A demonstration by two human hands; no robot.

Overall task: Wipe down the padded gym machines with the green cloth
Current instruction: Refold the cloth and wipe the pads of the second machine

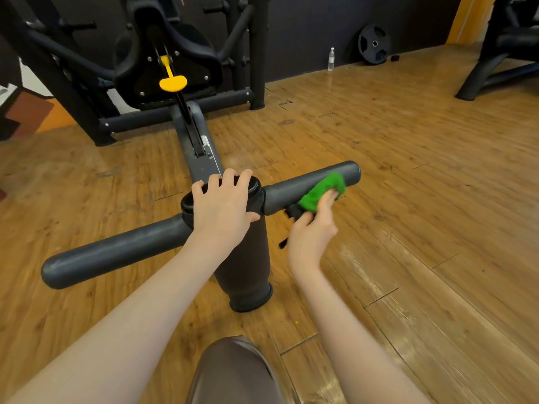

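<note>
You are over a wooden plank floor (408,170) against a dark wall. One machine post (248,258) carries two padded rollers: the left roller (110,255) lies bare. Your left hand (223,205) rests on the post's top, fingers draped over its rim. Your right hand (313,228) grips one green cloth (320,191), pressed against the right roller (294,188). One water bottle (331,59) and one weight plate (374,44) stand by the wall.

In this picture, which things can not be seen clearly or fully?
Head view only:
- Green cloth: its near part is covered by the right hand.
- Top of the centre post: covered by the left hand.
- Water bottle: too small to read its label.
- Machine at far right: cut off by the frame edge.
</note>
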